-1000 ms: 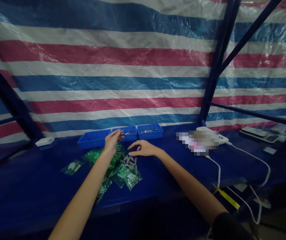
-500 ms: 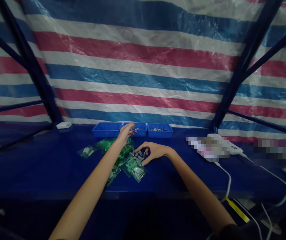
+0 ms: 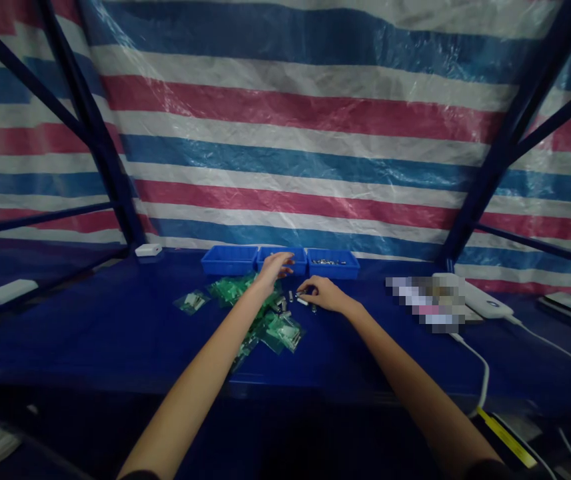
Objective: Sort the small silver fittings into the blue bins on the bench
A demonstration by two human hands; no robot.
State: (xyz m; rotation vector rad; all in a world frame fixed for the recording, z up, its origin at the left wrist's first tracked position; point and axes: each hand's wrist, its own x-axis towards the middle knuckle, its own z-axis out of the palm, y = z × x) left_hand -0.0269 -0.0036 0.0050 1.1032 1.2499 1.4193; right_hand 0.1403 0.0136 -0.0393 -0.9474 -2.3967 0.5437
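Observation:
My left hand [image 3: 276,269] reaches over the front edge of the middle blue bin [image 3: 298,260], its fingers stretched out with nothing visible in them. Beside the pile, my right hand [image 3: 329,294] is low over the table, thumb and fingertips pinched at a small shiny metal part [image 3: 300,294]. Several more small metal parts [image 3: 283,305] lie loose between the hands, with a small white piece [image 3: 303,302] just under the right fingertips. Under and beside my left wrist spreads a heap of green-tinted plastic bags [image 3: 230,291]; a filled bag [image 3: 286,331] lies at its near right.
The right blue bin [image 3: 334,264] holds small metal parts; the left blue bin [image 3: 229,260] stands beside the middle one. A separate small bag [image 3: 192,302] lies left. At right are a white device [image 3: 485,301] with cables and a blurred-out item. Blue posts and striped sheeting stand behind.
My right hand has moved off the bags, its fingers closing from a wide curve to a pinch. Metal parts now lie spread right of the heap. The view has shifted slightly left.

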